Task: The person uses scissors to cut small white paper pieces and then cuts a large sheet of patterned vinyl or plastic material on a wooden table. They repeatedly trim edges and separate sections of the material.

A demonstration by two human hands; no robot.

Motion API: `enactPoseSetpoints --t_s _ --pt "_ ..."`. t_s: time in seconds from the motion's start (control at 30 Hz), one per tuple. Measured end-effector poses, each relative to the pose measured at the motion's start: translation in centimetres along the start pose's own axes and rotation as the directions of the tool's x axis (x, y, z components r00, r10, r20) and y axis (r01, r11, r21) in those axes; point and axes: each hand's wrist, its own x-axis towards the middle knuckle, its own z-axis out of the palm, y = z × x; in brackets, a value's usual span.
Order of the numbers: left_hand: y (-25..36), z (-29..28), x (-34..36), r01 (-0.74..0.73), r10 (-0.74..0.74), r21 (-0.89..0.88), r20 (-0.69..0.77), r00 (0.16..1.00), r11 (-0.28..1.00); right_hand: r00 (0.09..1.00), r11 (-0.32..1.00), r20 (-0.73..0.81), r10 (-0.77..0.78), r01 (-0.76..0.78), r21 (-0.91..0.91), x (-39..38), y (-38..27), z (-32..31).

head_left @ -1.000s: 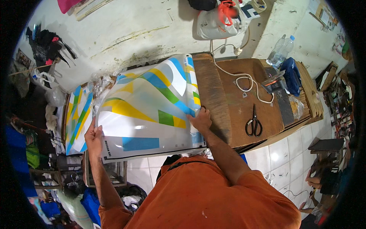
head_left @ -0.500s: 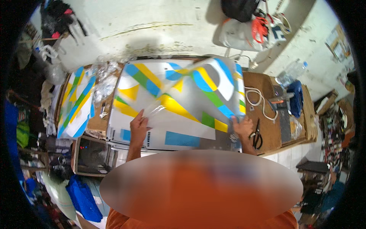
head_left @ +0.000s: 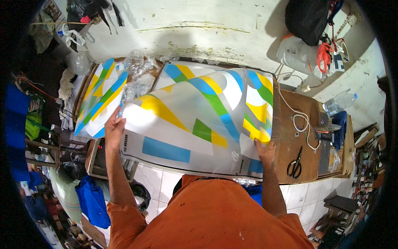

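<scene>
A large translucent plastic sheet [head_left: 174, 128], printed with yellow, green, blue and white shapes, bows upward in front of me. My left hand [head_left: 115, 128] is closed on its left edge, thumb on top. At the lower right, my right hand [head_left: 265, 151] grips the sheet's near right edge between thumb and fingers. Beneath it and farther back lies another sheet with a similar print [head_left: 166, 71]. To the left of my left hand sit several narrow printed pieces [head_left: 108, 89]. Black-handled scissors [head_left: 295, 167] lie a little right of my right hand.
The brown work table [head_left: 290, 124] carries a white cable [head_left: 304, 118], a blue object [head_left: 340, 129] and a clear bottle [head_left: 342, 103] at the right. Crumpled clear plastic [head_left: 139, 68] lies at the back left. Bags [head_left: 304, 20] hang on the wall.
My left hand has moved left, drawing the sheet's left edge out past the sheet below. My right hand keeps to the right edge. The head view has shifted.
</scene>
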Motion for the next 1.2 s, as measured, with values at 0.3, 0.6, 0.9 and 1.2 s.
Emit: enactPoseSetpoints --t_s 0.3,0.6,0.9,1.2 --pt "-16.7 -1.6 4.9 0.366 -0.387 0.138 0.194 0.901 0.92 0.978 0.96 -0.105 -0.181 0.199 0.197 1.3 2.2 2.0" --pt "-17.4 -0.5 8.1 0.377 -0.367 0.006 0.247 0.897 0.926 0.937 0.987 -0.313 -0.158 0.139 -0.083 -0.3 -1.6 1.2" --pt "-21.0 -0.6 7.8 0.316 -0.338 0.152 0.152 0.929 0.937 0.965 0.999 -0.263 0.01 -0.021 -0.037 0.0 -1.8 1.2" --pt "-21.1 -1.1 5.3 0.287 -0.306 0.134 0.157 0.939 0.948 0.946 0.956 -0.208 -0.248 0.204 -0.211 2.2 3.8 1.7"
